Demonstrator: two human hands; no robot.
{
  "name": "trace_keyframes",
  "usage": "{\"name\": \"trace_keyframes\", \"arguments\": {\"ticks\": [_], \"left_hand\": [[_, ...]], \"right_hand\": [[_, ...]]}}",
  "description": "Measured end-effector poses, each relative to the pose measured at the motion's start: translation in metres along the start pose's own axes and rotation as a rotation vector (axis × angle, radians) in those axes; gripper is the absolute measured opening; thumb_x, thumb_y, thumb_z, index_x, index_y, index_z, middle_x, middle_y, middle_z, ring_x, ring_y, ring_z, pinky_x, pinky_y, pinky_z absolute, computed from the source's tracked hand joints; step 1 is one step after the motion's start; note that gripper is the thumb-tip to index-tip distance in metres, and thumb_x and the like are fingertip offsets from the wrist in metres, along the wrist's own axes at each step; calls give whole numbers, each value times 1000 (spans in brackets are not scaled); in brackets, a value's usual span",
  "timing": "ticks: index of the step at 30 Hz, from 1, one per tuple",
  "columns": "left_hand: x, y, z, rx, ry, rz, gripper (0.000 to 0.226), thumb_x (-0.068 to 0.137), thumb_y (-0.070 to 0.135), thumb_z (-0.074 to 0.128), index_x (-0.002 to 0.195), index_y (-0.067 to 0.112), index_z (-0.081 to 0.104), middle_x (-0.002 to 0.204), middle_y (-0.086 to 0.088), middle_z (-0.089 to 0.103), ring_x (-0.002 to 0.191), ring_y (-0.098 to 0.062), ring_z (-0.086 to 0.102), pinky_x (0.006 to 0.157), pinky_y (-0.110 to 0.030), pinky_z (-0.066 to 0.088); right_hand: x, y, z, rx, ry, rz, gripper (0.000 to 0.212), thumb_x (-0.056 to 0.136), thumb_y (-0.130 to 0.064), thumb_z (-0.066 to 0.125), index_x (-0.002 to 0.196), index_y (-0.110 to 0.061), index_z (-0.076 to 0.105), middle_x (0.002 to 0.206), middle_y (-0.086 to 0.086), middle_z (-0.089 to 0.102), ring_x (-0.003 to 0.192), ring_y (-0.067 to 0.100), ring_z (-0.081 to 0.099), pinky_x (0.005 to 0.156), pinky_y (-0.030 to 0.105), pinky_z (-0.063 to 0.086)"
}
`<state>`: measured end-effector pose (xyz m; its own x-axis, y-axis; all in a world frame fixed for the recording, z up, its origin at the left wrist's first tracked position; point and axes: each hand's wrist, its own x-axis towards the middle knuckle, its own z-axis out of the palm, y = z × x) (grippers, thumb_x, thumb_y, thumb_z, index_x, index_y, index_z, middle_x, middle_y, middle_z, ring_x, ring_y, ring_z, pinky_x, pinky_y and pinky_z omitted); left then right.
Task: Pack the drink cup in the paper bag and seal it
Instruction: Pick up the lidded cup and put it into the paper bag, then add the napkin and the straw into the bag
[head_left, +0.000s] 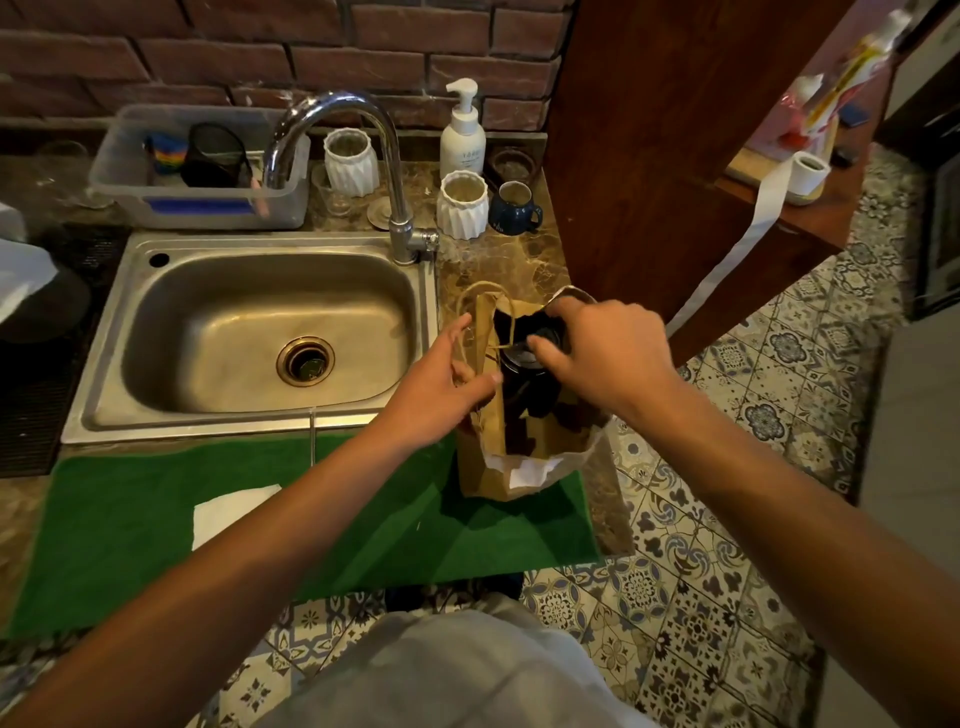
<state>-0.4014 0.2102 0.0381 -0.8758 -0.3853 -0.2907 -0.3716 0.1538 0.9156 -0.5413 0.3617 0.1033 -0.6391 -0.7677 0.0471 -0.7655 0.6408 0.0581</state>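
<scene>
1. Paper bag (485, 475): brown, with twine handles, standing upright on the right end of the green mat (260, 519), just beside the sink (260, 332). Mouth open, not yet sealed.
2. Drink cup (530, 384): dark, with a dark lid, already down inside the bag, its top below the bag's rim.
3. Left hand (441, 389): thumb and fingers pinching the bag's left wall near the handle, holding the mouth apart.
4. Right hand (597, 353): over the cup's lid, fingers curled at its rim. Whether it actually clasps the cup or only steadies it, I cannot tell.
5. Risk, tipping: the bag is tall and narrow and stands near the counter's edge. A sideways tug on the wall could topple it toward the floor.
6. Risk, tearing or spilling: the near rim looks ragged, so hard folding might rip it. Pressing on the lid could loosen it.
7. Hidden: the cup's lower body and the bag's base interior. Contents of the cup unknown.
8. Unclear: the white patch (530, 470) on the bag's near rim, either a label or a torn lining.
</scene>
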Motion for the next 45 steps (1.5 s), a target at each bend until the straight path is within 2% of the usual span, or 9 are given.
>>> {"name": "trace_keyframes", "arguments": {"ticks": [4,9,14,19,23,29,33,37,45], "left_hand": [[-10,1,-2,-74,8,-36,89,90,43,73,159,39,17,99,6,73,77,-8,74,56,-24,56],[-39,-36,-40,-176,194,-95,83,88,42,71,157,37,25,103,7,75,81,-21,77,69,-42,62],[-100,-119,-96,-200,522,-207,64,95,25,69,150,32,38,114,-12,68,92,-34,73,74,-42,58],[-161,-195,-138,164,670,-307,64,94,22,71,151,27,43,120,-6,68,110,-28,67,93,-40,52],[-178,-225,-156,351,632,-300,66,91,23,73,151,23,45,137,-15,62,122,-31,60,98,-39,45],[-172,-249,-166,259,588,-336,66,96,17,66,155,25,38,140,-8,63,123,-27,61,104,-41,47],[-160,-248,-164,182,510,-356,74,94,20,69,158,26,32,122,-8,67,88,-19,66,84,-41,57],[-153,-252,-165,235,457,-419,77,91,23,74,157,21,35,94,-3,65,84,-23,64,78,-40,55],[-152,-258,-166,358,387,-487,30,96,34,67,113,9,70,107,-10,67,92,-26,64,81,-39,55]], "right_hand": [[-10,-24,-39,309,227,-11,40,98,-54,51,117,-24,71,82,-7,75,73,18,71,59,29,50],[-21,-83,-58,690,352,-205,27,98,-39,59,114,-22,73,90,-12,76,68,0,61,62,29,54],[-26,-156,-25,701,122,-361,35,95,-42,60,125,-25,66,106,-8,77,78,7,67,72,32,57],[-27,-217,47,536,-262,-391,56,93,-48,61,142,-24,48,130,6,69,109,30,69,87,46,58],[-27,-242,96,480,-415,-345,58,92,-49,62,143,-24,48,129,6,68,111,31,68,85,41,55],[-26,-283,139,531,-566,-262,72,92,-52,63,152,-22,36,146,8,57,124,33,61,96,46,52],[-21,-306,155,568,-615,-185,74,90,-50,67,152,-21,38,146,8,56,125,34,61,95,44,52],[-18,-319,166,579,-661,-135,74,88,-44,72,151,-21,40,144,8,58,126,33,60,97,45,53],[-15,-309,176,473,-528,41,47,90,-31,66,132,-16,51,127,8,61,103,33,68,80,39,52]]}}
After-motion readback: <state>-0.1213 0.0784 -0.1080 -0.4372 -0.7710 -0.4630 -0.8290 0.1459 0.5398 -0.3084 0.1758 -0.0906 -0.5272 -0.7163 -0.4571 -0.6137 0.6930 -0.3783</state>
